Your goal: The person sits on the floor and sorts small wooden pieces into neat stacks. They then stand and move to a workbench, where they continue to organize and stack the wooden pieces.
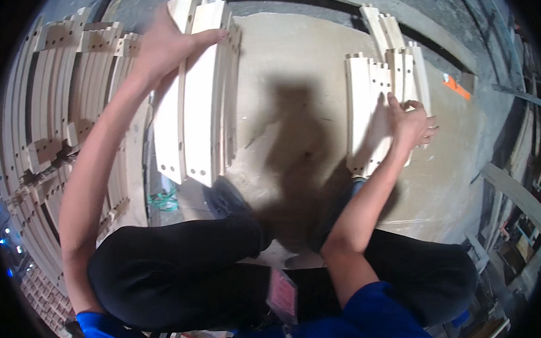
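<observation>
Two groups of pale wooden slats with dark drilled holes and dowel-like pegs at their far ends lie on a brown board in front of me. My left hand (167,45) is at the far end of the left slats (204,105), its thumb stretched across their tops; the other fingers are blurred and partly hidden. My right hand (412,125) rests at the right slats (367,107), its fingers apart and bent over their right side. Neither hand is visibly wrapped round a slat. The right group is staggered, with some slats (382,28) reaching farther away.
Large stacks of similar wooden parts (49,88) stand along the left. The brown board (265,42) spreads between the two groups. An orange strip (457,87) lies at the right, with loose planks (519,194) beyond it. Green strapping (163,201) lies near my left leg.
</observation>
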Tool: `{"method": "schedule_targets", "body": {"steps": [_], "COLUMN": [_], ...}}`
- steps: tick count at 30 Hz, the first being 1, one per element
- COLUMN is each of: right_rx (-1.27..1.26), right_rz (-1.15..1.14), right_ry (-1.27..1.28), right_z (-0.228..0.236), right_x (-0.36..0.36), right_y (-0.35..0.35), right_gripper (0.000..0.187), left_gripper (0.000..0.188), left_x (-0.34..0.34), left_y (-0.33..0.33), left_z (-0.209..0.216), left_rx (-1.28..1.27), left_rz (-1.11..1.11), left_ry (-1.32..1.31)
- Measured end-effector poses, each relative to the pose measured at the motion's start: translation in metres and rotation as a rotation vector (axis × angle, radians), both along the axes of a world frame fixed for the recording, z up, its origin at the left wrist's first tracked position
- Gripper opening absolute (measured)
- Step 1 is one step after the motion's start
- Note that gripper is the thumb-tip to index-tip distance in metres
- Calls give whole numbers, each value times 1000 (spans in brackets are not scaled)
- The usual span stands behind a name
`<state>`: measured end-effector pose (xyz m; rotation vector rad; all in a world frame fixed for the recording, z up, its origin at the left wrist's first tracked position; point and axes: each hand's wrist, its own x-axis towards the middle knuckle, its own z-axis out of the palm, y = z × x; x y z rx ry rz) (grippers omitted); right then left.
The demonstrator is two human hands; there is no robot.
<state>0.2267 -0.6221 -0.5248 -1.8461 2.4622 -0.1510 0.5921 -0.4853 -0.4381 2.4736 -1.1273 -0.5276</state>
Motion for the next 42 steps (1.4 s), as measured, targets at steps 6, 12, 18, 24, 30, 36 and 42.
{"method": "schedule_targets", "body": {"steps": [6, 12, 18, 24, 30, 36, 42], "right_rx": [-45, 29, -249, -301, 62, 128, -122], "right_rz": [103, 170, 374, 675, 643, 573, 661], "right_ry": [125, 82, 83, -312, -456, -146, -303], "right_z": [-17, -17, 36, 80, 52, -19, 7], "right_x": [-15, -26, -26, 60, 116, 137, 168], "right_y": [-9, -19, -12, 42, 87, 95, 124], "right_gripper": [55, 48, 57, 52, 44, 52, 43], "left_gripper": [94, 77, 87, 62, 60, 56, 63], "left_x": [0, 8, 16, 15, 22, 15, 32], "left_y": [-2, -8, -1, 13, 17, 3, 10], "left_z": [3, 7, 12, 10, 6, 5, -1], "left_rx": [19, 223, 254, 20, 41, 68, 32], "left_rz": [15, 66, 26, 114, 111, 84, 60], "left_ry": [58, 30, 78, 258, 260, 241, 356]}}
